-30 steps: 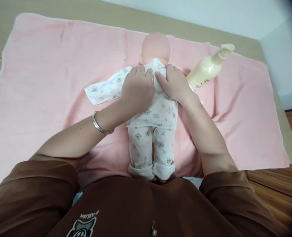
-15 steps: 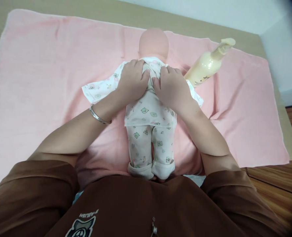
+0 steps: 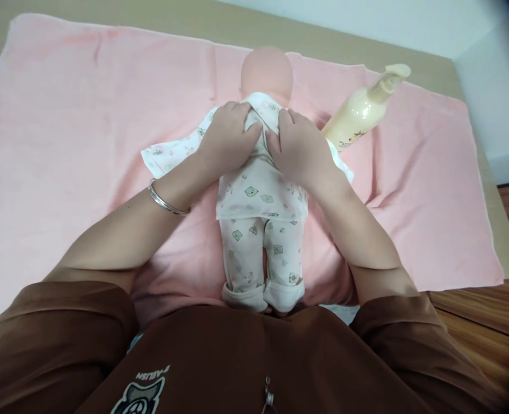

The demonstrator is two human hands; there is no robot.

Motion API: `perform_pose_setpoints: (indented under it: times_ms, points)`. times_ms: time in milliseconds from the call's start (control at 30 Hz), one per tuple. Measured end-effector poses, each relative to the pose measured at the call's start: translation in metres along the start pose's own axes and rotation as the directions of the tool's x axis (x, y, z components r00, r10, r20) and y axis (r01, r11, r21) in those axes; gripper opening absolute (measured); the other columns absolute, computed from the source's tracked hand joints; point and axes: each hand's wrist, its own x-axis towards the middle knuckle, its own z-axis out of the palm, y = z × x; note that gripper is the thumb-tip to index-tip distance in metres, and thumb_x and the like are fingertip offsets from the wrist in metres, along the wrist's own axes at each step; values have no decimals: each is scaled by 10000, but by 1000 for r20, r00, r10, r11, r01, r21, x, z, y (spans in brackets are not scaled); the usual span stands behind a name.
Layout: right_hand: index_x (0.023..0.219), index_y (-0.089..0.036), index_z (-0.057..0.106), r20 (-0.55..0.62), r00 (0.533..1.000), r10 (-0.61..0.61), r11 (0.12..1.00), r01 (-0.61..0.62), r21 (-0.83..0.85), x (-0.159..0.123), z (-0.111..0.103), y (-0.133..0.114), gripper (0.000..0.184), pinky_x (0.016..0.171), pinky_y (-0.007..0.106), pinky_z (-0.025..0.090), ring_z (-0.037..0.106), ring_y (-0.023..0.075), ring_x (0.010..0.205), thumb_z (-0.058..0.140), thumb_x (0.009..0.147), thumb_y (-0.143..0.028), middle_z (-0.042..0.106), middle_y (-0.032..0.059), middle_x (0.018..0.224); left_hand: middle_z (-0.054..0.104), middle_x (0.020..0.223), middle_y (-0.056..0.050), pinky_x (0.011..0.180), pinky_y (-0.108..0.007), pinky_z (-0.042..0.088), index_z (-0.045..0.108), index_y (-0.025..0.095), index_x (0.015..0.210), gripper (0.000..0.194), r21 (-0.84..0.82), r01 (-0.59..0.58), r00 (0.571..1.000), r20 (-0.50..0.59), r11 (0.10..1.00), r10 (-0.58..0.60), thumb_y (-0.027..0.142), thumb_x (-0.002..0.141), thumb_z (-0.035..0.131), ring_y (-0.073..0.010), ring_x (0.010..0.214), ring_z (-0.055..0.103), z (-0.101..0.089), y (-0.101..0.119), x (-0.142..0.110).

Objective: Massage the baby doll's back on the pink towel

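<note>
A baby doll (image 3: 266, 75) lies stretched out with its smooth head away from me, dressed in a white printed shirt (image 3: 261, 195) and matching trousers (image 3: 242, 253) with turned-up cuffs. My left hand (image 3: 231, 138) rests on the upper body at the left shoulder, thumb stretched toward the middle. On the other shoulder lies my right hand (image 3: 300, 146), its thumb also pointing inward. Both hands are open against the shirt, which creases between the thumbs. Some fingertips are hidden over the shoulders.
A pale yellow pump bottle (image 3: 358, 115) lies tilted to the right of the doll, near its sleeve. Under everything a pink blanket (image 3: 65, 115) covers most of the light wooden table (image 3: 344, 43). A white wall (image 3: 409, 23) stands behind.
Both hands have shifted very slightly on the shirt. The collar between them shows a little more and lies smoother. The doll and bottle stay in place.
</note>
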Motion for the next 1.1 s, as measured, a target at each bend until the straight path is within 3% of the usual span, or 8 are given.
perform_pose_setpoints:
  times_ms: [167,333,467,567,700,867,1000,1100]
  points:
    - [1103,-220,559,-22,999,38,998,-36,60,-6,-1,-5,351,986,517,487,562,368,1200,279,1092,-431,634,196,1213,591,952,-77,990,-481,402,558,259,925,89,-42,-21,999,-46,999,19,310,987,520,-286,990,513,18,-18,4]
    - [1052,-249,558,-35,999,40,990,-35,139,3,2,8,273,909,472,507,597,338,1085,351,1044,-427,657,150,1164,604,1046,-109,969,-583,407,609,272,1102,230,66,-67,993,-97,996,73,424,995,474,-356,1019,507,27,-23,-1]
    - [1140,-184,563,-46,999,8,980,1,200,15,8,21,327,973,490,486,601,362,1136,383,1018,-428,661,184,1216,594,1101,-172,924,-595,446,626,228,1176,315,175,-172,979,-81,969,188,335,996,391,-412,1044,515,17,-8,-17]
    - [1195,-204,543,-26,1000,-13,971,19,238,20,11,29,346,1010,495,477,597,356,1187,394,1023,-465,660,158,1257,603,1087,-162,972,-599,441,635,255,1161,285,126,-236,962,-112,963,251,319,987,418,-430,1074,543,13,0,-25]
    - [1159,-198,555,-49,998,-36,987,43,153,15,11,27,389,1010,503,479,595,357,1189,323,1068,-496,664,170,1237,600,1064,-144,1010,-637,413,641,289,1065,177,-11,-229,966,-125,973,226,363,967,514,-440,1079,564,17,-10,-16]
    - [1085,-180,581,-53,998,-22,999,24,30,1,6,7,351,920,467,523,617,351,1128,327,1080,-422,677,191,1181,598,967,-131,963,-619,430,604,284,932,121,7,-152,984,-94,988,152,378,965,535,-388,995,563,25,-29,3]
    - [1086,-166,588,-60,998,-12,1000,13,10,-1,6,2,327,924,473,526,610,355,1139,318,1066,-348,670,201,1185,632,1061,-89,970,-601,404,619,338,1049,176,-55,-77,987,-145,996,68,477,990,529,-380,1074,533,33,-37,7]
    - [1092,-200,569,-66,998,-13,998,17,67,2,8,6,320,921,493,530,586,357,1159,319,1058,-397,663,189,1196,629,1134,-79,1005,-601,372,606,341,1173,265,-22,-14,989,-149,1000,10,500,969,554,-376,1119,509,37,-36,6]
